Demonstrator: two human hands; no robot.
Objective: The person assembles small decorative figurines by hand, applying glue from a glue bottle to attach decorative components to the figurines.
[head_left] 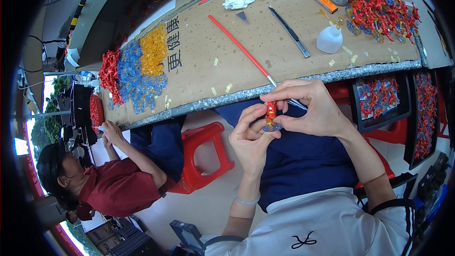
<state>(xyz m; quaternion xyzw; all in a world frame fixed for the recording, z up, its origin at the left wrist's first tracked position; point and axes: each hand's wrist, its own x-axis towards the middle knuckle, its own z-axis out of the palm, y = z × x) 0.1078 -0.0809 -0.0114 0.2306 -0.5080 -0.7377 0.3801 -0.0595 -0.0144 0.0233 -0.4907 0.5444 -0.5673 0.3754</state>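
Just off the table's front edge, a small glossy red and yellow figure with a translucent blue base is held between my hands. My left hand is closed about its left side, thumb near the base. From the right, my right hand pinches it, index finger at the top and thumb by the base. A long red-handled brush slants over the table, its metal collar and pale tip passing behind my right fingers. Whether that hand also grips the brush, I cannot tell.
Cardboard covers the table, with red, blue and yellow piles at left. A utility knife, white bottle, orange tube and heap of red figures lie farther right. Filled trays stand right. A co-worker sits left beside a red stool.
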